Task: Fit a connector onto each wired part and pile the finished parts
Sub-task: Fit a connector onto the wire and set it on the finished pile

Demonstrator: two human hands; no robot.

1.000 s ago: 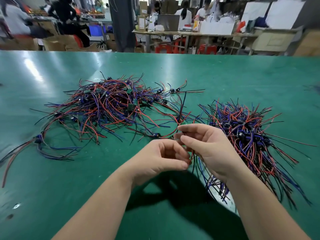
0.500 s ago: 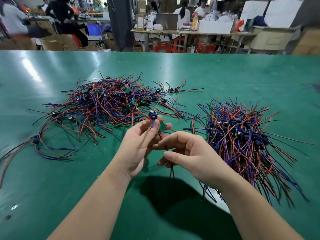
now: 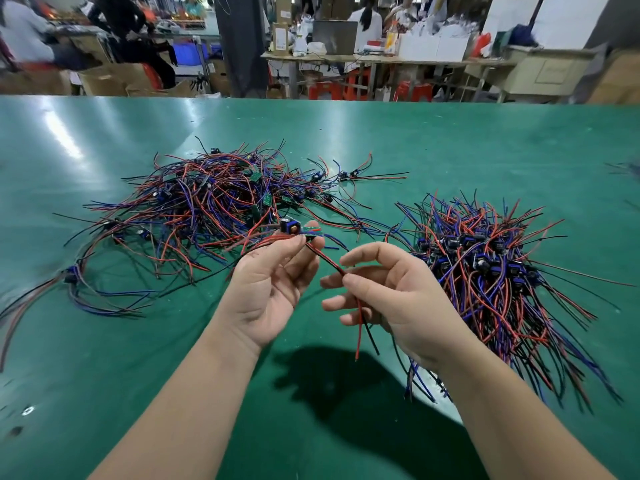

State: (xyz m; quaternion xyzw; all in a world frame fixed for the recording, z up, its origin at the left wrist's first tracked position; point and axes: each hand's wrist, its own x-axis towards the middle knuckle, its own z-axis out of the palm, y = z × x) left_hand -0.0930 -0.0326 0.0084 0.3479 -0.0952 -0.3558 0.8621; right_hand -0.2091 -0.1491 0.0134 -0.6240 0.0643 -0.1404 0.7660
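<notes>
My left hand is raised palm up and pinches a wired part, a small green board with a blue and black component, at its fingertips. A red and black wire pair runs from that part down through my right hand, whose thumb and forefinger pinch the pair near the middle. The wire ends hang free below my right hand. A loose tangle of wired parts lies on the table to the left. A denser pile of wired parts lies to the right.
The green table stretches wide behind both piles. A few stray wired parts lie at the far left. Beyond the table's far edge stand workbenches, boxes, red stools and seated people.
Both hands have lifted and drawn apart. My left hand keeps the wired part, while my right hand has slid down along the red and black pair, pulling it straight.
</notes>
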